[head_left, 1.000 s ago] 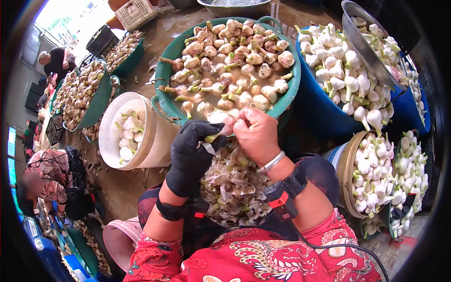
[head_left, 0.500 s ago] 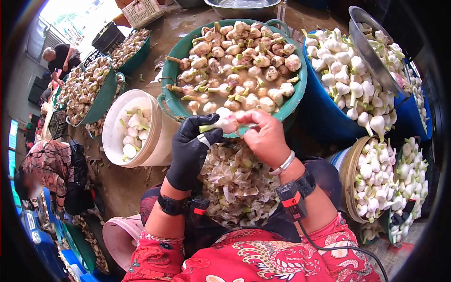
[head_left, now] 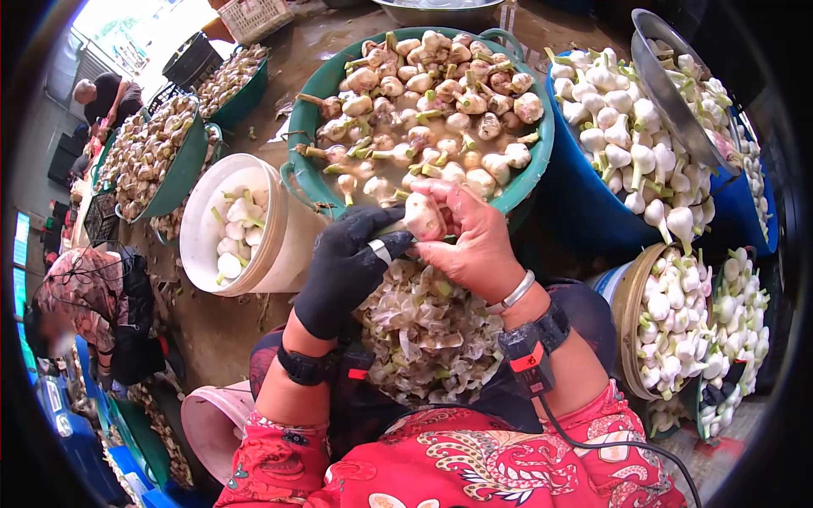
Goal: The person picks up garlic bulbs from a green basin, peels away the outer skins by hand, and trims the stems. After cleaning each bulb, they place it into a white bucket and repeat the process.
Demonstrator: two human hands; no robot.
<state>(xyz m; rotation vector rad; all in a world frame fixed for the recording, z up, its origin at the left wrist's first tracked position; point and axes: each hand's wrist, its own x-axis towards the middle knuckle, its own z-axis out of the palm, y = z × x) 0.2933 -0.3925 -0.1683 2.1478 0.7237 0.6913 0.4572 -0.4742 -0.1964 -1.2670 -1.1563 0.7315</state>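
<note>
Between my two hands is a garlic bulb (head_left: pixel 423 218), whitish with brownish-pink patches at its root end. My left hand (head_left: pixel 351 262), in a black glove with a white band round one finger, is closed on the green stem. Bare fingers of my right hand (head_left: pixel 470 241) curl round the bulb's right side, thumb below it. Just beyond, a green tub (head_left: pixel 298 140) holds unpeeled garlic in murky water. Below my hands lies a heap of papery garlic skins (head_left: pixel 428 334).
To the left stands a white bucket (head_left: pixel 292 229) with some peeled bulbs. A blue barrel (head_left: pixel 584 199) and a tan-rimmed bucket (head_left: pixel 628 330) of white garlic stand at right. A metal basin (head_left: pixel 707 135) leans on the garlic. Another person (head_left: pixel 89 296) bends at far left.
The garlic bulb has turned and moved slightly right, its root end now facing me. My right hand has shifted from a fingertip pinch to a wrap round the bulb.
</note>
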